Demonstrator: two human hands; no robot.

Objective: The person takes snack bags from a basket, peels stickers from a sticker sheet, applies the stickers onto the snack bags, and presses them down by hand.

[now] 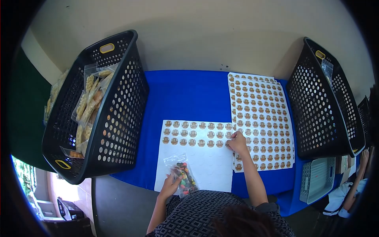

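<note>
My left hand (170,185) is closed on the lower left side of a clear bag (184,175) of colourful pieces, over the front of a partly used sticker sheet (213,166). Rows of round brown stickers remain along the sheet's back part; its front part is bare white. At the sheet's right edge, my right hand (237,143) has its fingers pinched together by the end of the third sticker row. Whether a sticker is between those fingertips is too small to tell. A stack of full sticker sheets (262,122) lies just right of that hand.
A black basket (122,114) with bags of snacks (92,100) stands at the left. Another black basket (316,106), holding a clear bag, stands at the right. A grey tray (318,179) is at the lower right, near another person's arm (355,185). A wall rises behind the blue cloth (185,94).
</note>
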